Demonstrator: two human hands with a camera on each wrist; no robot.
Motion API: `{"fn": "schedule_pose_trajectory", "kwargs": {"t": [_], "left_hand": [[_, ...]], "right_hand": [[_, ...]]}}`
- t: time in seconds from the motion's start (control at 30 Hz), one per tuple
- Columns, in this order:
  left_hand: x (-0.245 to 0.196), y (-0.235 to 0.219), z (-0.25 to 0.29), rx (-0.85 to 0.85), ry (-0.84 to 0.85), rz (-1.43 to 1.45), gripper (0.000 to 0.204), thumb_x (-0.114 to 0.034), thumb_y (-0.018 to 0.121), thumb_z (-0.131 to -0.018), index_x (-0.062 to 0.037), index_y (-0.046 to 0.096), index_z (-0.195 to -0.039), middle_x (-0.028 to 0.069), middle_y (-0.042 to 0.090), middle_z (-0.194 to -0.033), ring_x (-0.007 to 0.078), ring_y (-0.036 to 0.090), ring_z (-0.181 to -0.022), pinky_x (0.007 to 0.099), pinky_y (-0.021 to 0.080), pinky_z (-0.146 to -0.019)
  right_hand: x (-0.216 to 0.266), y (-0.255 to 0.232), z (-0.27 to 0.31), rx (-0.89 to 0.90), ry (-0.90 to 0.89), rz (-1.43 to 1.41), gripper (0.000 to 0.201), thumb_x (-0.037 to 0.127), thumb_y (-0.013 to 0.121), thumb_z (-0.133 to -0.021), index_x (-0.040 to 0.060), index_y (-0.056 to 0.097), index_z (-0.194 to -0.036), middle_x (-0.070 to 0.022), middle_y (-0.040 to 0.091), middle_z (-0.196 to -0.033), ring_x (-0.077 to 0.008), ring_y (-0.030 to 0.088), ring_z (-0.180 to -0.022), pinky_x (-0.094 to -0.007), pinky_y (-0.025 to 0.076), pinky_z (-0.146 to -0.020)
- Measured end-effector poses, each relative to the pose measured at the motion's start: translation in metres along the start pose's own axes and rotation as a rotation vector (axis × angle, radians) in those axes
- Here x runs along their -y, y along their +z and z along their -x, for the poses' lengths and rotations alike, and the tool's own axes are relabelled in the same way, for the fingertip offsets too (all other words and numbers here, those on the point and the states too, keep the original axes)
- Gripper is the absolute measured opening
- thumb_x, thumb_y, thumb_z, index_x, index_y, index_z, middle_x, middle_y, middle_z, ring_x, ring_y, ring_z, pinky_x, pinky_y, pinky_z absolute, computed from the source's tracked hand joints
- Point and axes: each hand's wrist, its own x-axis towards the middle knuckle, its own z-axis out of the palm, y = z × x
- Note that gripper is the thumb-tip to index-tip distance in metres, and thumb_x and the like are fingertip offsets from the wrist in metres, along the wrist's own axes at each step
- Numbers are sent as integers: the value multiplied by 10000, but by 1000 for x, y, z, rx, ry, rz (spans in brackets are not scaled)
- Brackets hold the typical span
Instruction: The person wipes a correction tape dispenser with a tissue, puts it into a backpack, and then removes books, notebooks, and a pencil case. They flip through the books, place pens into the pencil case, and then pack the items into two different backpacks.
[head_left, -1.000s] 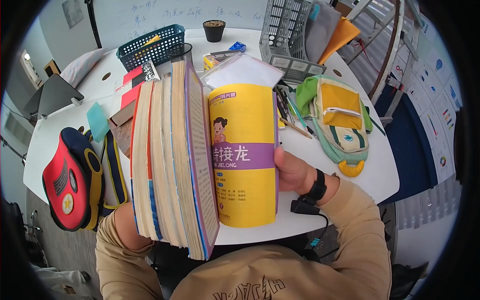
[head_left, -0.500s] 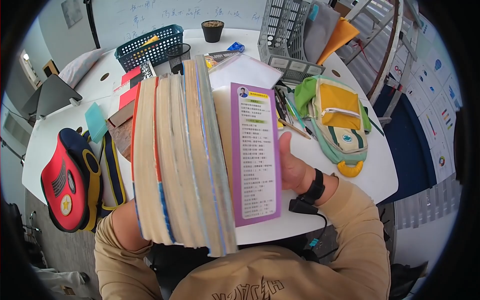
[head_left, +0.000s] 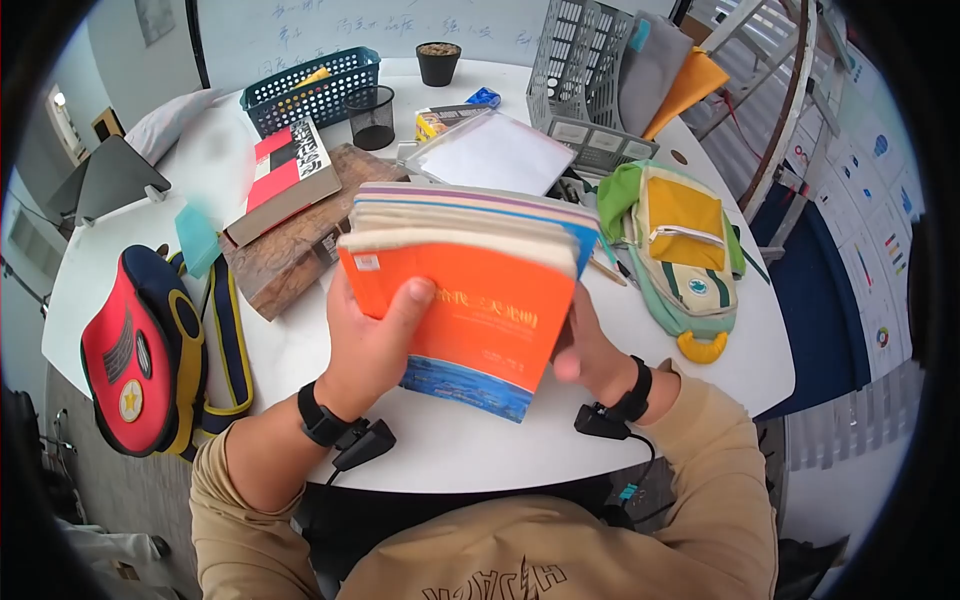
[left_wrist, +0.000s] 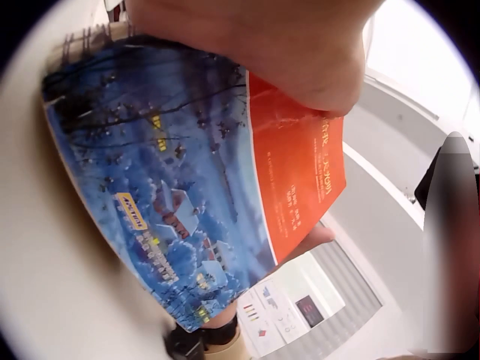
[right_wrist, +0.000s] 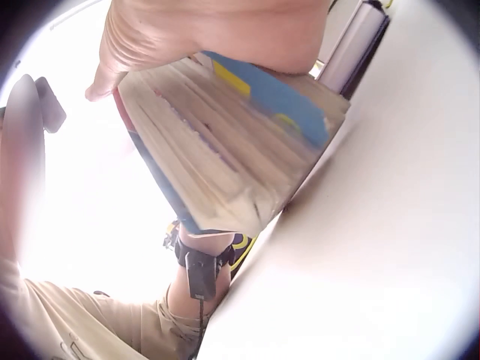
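Note:
Both my hands hold a stack of paperback books above the white table [head_left: 480, 455]. The front book [head_left: 470, 310] has an orange cover with a blue picture band along its bottom. My left hand [head_left: 372, 345] grips the stack's left side, thumb lying on the orange cover and fingers hidden behind. At the opposite side, my right hand [head_left: 592, 350] holds the edge, most of its fingers out of sight. The right wrist view shows page edges [right_wrist: 217, 142] beneath that hand. The left wrist view shows the blue picture [left_wrist: 165, 180] close up.
On the left lie a thick red-and-black book [head_left: 290, 185], a brown wood-patterned block [head_left: 290, 265] and a red-and-navy bag [head_left: 130, 350]. A green-and-cream backpack [head_left: 690, 250] lies right. Behind are a clear sleeve [head_left: 490, 150], mesh cup [head_left: 372, 120], basket [head_left: 310, 95] and grey rack [head_left: 575, 75].
The stack has turned from its page edges facing me to the orange cover facing me, leaning back. My left hand has come into view; the purple-and-yellow book is no longer in front.

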Motion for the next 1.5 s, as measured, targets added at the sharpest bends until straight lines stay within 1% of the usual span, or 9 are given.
{"fn": "schedule_pose_trajectory", "kwargs": {"t": [0.1, 0.2, 0.3, 0.5, 0.9, 1.1, 1.17, 1.3, 1.5], "left_hand": [[11, -2, 5, 19, 140, 4, 779, -375, 931, -1018, 26, 523, -1546, 125, 707, -1438, 194, 701, -1286, 370, 572, -1104], [17, -9, 16, 58, 92, 14, 904, -420, 969, -970, 36, 464, -1565, 129, 692, -1451, 197, 683, -1313, 374, 551, -1135], [17, -8, 22, 59, 18, 30, 971, -435, 982, -950, 33, 418, -1587, 132, 675, -1462, 202, 670, -1332, 375, 541, -1149], [21, -2, 29, 49, 27, 79, 1083, -431, 1009, -916, 23, 337, -1634, 144, 631, -1500, 217, 645, -1373, 388, 528, -1181], [18, 0, 20, 112, 30, 36, 1086, -277, 1091, -808, -8, 387, -1589, 137, 657, -1475, 215, 665, -1369, 399, 547, -1192], [1, 8, 9, 58, 145, -98, 939, -257, 1068, -858, -5, 461, -1529, 141, 724, -1394, 197, 711, -1326, 379, 598, -1120], [-1, 10, 9, 58, 61, -60, 875, -266, 1033, -912, 5, 478, -1532, 148, 727, -1408, 204, 712, -1334, 383, 597, -1128], [-13, 16, 6, -43, -131, 160, 742, -252, 927, -1036, 25, 495, -1572, 158, 722, -1467, 220, 718, -1340, 388, 597, -1142], [-41, 16, 1, -142, -453, 816, 717, -546, 659, -1183, -1, 511, -1625, 160, 707, -1531, 256, 731, -1367, 408, 617, -1157]], "right_hand": [[-9, -9, 7, 46, -220, 294, 1595, 563, 1180, -569, 32, 282, -1775, -124, 459, -1760, -234, 463, -1638, -453, 370, -1367], [-8, -12, 14, 112, -430, 731, 1247, 239, 1077, -684, 9, 396, -1703, -140, 601, -1612, -241, 601, -1481, -410, 466, -1262], [-1, -4, 13, 71, -348, 825, 1007, 117, 934, -725, -18, 504, -1626, -131, 696, -1482, -221, 671, -1357, -378, 523, -1176], [-4, -11, 2, 217, -340, 871, 985, 118, 1022, -791, 13, 532, -1639, -114, 709, -1513, -221, 684, -1366, -379, 536, -1182], [7, -2, 3, 154, -264, 790, 970, 127, 1028, -805, 24, 550, -1642, -125, 683, -1566, -232, 652, -1434, -400, 514, -1228], [10, -7, 1, 99, -255, 864, 993, 163, 1041, -800, 16, 551, -1651, -129, 686, -1571, -230, 656, -1445, -407, 522, -1227], [23, -5, 6, 123, -256, 939, 996, 167, 1042, -802, 12, 551, -1655, -132, 692, -1564, -233, 657, -1452, -409, 527, -1225], [28, 2, 29, 7, -87, 330, 1264, 306, 1116, -787, 14, 364, -1761, -133, 550, -1718, -242, 582, -1542, -421, 481, -1289], [18, 37, 63, 70, -108, 165, 1303, 288, 1105, -813, 26, 282, -1788, -121, 487, -1740, -261, 465, -1643, -463, 431, -1351]]}}
